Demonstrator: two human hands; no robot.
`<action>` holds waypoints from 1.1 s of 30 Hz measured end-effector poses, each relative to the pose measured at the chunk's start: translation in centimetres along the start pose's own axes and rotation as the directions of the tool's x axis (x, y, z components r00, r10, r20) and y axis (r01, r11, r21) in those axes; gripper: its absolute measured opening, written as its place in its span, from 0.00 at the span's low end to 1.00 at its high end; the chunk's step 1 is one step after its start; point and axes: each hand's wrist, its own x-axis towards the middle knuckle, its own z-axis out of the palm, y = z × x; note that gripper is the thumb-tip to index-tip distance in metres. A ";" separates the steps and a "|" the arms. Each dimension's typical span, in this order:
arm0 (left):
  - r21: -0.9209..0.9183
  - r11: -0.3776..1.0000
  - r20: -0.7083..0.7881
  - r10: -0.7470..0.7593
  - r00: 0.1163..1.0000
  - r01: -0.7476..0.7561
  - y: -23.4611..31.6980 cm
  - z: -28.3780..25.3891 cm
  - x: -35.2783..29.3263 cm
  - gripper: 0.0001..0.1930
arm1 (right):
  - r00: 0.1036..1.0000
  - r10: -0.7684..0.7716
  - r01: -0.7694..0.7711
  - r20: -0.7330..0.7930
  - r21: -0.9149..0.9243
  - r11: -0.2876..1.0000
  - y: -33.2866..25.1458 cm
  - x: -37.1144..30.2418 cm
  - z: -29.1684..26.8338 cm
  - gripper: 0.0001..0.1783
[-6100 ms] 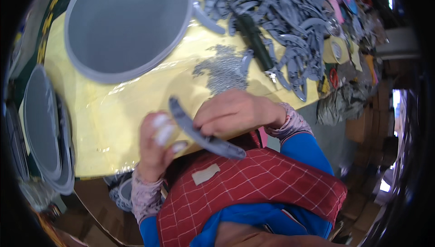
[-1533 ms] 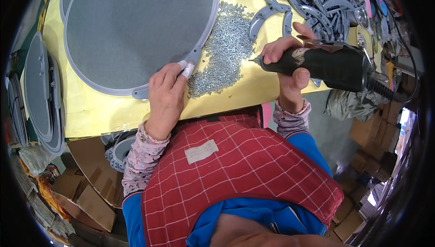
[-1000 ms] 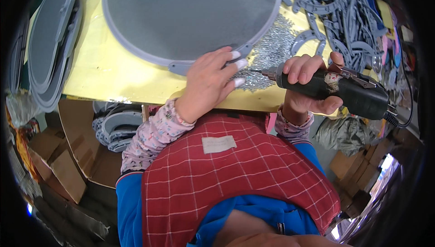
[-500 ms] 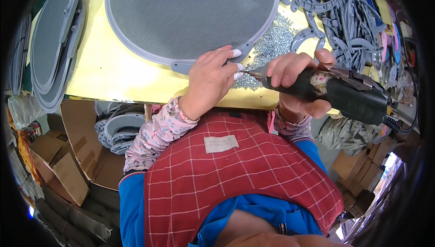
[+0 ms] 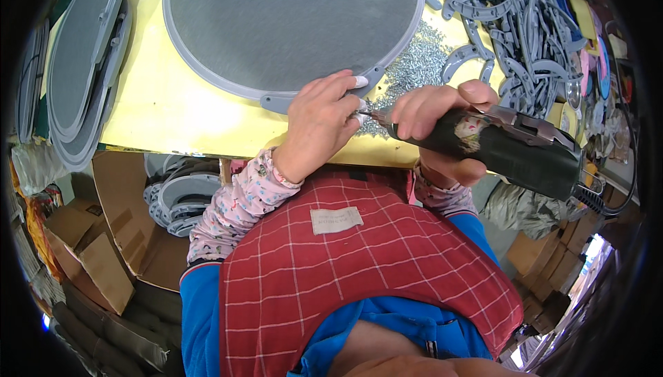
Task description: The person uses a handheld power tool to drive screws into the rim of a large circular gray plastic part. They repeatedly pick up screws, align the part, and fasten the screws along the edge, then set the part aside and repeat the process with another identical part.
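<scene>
A large round grey mesh disc with a grey rim lies on the yellow table. My left hand rests at the disc's near rim, its taped fingertips pinching a small screw at the tip of the driver. My right hand grips a dark green electric screwdriver, its bit pointing left into my left fingertips. A pile of small silver screws lies just beyond both hands.
A heap of curved grey plastic pieces fills the table's right side. More grey mesh discs are stacked at the left. Cardboard boxes and grey rings sit below the table. I wear a red checked apron.
The disc has been pulled closer. My left hand moved from the screw pile to the rim, and my right hand brought the screwdriver's tip to my left fingers.
</scene>
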 end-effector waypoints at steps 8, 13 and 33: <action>0.014 1.000 0.018 0.019 1.000 -0.019 0.0 0.1 0.1 0.10 | 0.988 -0.148 0.145 -0.031 -0.086 0.986 -0.1 1.8 -2.2 0.53; 0.008 1.000 0.033 0.012 0.999 -0.012 -0.1 0.0 0.0 0.09 | 0.981 0.046 -0.087 -0.189 -0.215 0.973 1.1 2.7 -1.8 0.54; -0.095 0.994 -0.051 -0.054 0.997 0.049 -0.5 0.4 -0.1 0.11 | 0.997 0.063 -0.060 -0.035 0.091 0.994 0.9 2.8 -1.2 0.52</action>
